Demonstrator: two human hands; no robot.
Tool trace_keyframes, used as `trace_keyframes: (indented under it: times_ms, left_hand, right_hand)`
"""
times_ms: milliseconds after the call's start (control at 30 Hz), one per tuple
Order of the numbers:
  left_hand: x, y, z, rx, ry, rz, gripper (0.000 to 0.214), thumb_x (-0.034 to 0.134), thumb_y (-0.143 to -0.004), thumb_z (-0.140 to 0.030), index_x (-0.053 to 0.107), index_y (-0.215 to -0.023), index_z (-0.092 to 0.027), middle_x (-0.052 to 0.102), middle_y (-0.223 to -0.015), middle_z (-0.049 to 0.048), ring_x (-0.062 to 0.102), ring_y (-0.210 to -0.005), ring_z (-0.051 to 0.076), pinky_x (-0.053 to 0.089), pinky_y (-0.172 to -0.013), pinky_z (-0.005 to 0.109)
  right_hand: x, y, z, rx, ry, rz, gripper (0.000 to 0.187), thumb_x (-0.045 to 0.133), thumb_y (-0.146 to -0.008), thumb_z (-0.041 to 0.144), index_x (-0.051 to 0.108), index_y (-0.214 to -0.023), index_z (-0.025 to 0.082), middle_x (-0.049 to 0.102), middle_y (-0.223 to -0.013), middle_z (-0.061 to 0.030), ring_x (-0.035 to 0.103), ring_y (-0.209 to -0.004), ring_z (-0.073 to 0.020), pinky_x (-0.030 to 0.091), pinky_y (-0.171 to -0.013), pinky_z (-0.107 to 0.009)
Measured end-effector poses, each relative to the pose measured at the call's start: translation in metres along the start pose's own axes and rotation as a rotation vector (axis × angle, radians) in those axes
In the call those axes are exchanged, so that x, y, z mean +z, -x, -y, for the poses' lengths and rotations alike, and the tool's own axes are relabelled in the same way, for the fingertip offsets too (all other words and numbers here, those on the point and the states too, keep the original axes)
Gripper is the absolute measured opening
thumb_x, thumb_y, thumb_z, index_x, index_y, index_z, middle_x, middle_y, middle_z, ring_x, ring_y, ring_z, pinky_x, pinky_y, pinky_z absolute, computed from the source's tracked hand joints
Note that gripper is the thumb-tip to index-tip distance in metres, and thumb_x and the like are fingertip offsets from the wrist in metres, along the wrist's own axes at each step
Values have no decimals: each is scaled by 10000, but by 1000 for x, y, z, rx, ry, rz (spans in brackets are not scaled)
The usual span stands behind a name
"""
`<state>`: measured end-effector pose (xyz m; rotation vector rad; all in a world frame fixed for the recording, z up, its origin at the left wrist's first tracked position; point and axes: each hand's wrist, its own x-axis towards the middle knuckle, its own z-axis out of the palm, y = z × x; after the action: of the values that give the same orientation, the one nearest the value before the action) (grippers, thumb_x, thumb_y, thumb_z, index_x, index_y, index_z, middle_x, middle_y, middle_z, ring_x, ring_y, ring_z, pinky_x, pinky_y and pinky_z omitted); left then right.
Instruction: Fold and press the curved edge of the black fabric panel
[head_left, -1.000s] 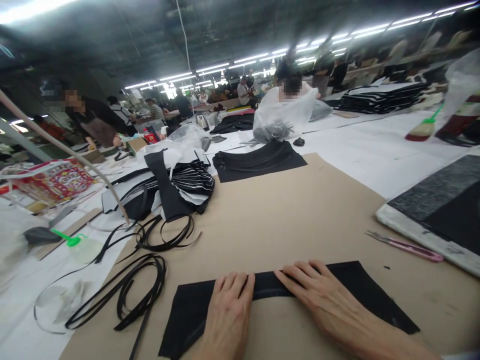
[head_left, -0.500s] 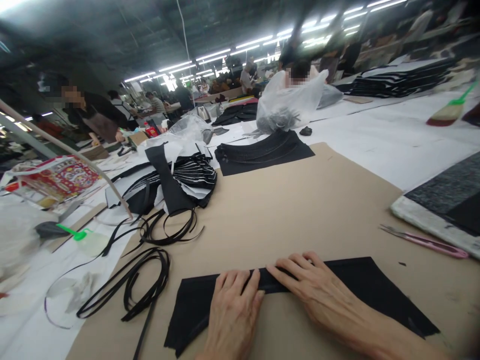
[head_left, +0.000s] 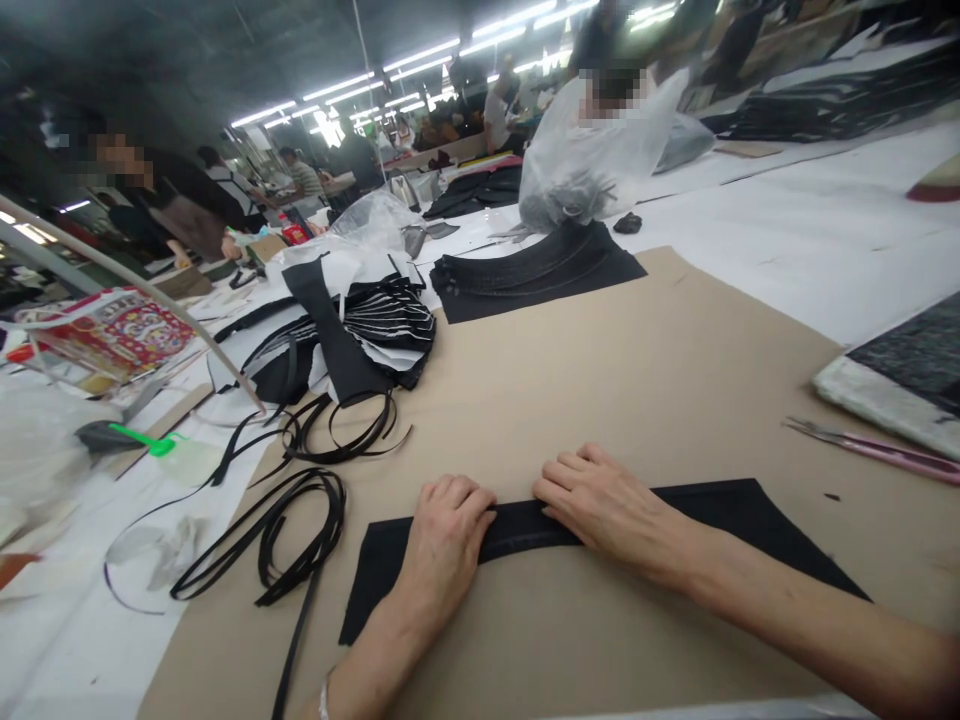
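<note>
A long, curved piece of black fabric (head_left: 531, 527) lies flat on a brown sheet (head_left: 630, 390) in front of me. My left hand (head_left: 448, 530) has its fingers bent and together over the piece's far edge, left of the middle. Curled over the same edge further right are the fingers of my right hand (head_left: 600, 505). A short stretch of the fabric shows between the hands. My fingertips and thumbs are mostly hidden. To the left lie loose coils of narrow black strip (head_left: 334, 520).
Pink-handled thread snips (head_left: 892, 452) lie at the right, near a pale-edged slab (head_left: 862, 388). Beyond are another black panel (head_left: 536, 278), a stack of dark pieces (head_left: 390, 325) and a plastic bag (head_left: 585, 170). A green-spouted bottle (head_left: 161, 445) is at the left. Other people are further back.
My fingers were more spread and flatter on the fabric; they are now bent over its far edge. Both hands have moved away from me, and the view has shifted slightly.
</note>
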<state>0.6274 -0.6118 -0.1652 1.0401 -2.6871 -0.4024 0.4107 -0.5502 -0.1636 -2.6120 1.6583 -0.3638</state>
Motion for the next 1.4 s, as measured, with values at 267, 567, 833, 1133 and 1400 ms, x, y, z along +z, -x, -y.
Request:
trace_keyframes:
  times_ms: [267,567,833,1133,1400]
  left_hand:
    - [5,2,5,169,-166,-29,151,434,-952,-186,584,-968,-197,607,-916,19,520,-892,174,386,-828,345]
    - [6,-2,6,181,-189,2,160,433,-947,-169,588,-974,-199,608,-921,22,520,-898,175,389,-839,341]
    - [5,-6,7,124,-163,14,196,415,-961,-196,610,-934,-199,607,-895,18,530,-898,169,388,-827,342]
    - [3,4,4,235,-178,-42,269,440,-942,-157,584,-1159,-227,636,-995,17,540,-931,156,423,-836,329]
    - [-7,39,16,160,-194,-58,390,408,-906,-79,524,-1269,-166,645,-1126,63,546,-1026,188,466,-920,360]
  right_hand:
    - [6,-2,-2,-79,78,4,118,526,-907,82,543,-841,178,545,-816,-19,458,-762,-189,288,-734,-328]
    - [9,-4,-7,-83,71,32,137,494,-924,83,530,-831,177,532,-814,-11,464,-760,-178,295,-748,-330]
    - [3,-5,-8,-62,-6,88,123,468,-945,128,519,-849,185,531,-846,-13,459,-786,-180,288,-751,-331]
    - [10,1,-3,-145,19,11,214,461,-968,162,553,-1154,212,549,-911,-25,480,-865,-184,332,-790,-342]
    - [15,14,-5,-223,72,-145,333,398,-919,79,565,-1184,191,610,-1020,-58,517,-875,-209,374,-792,-387]
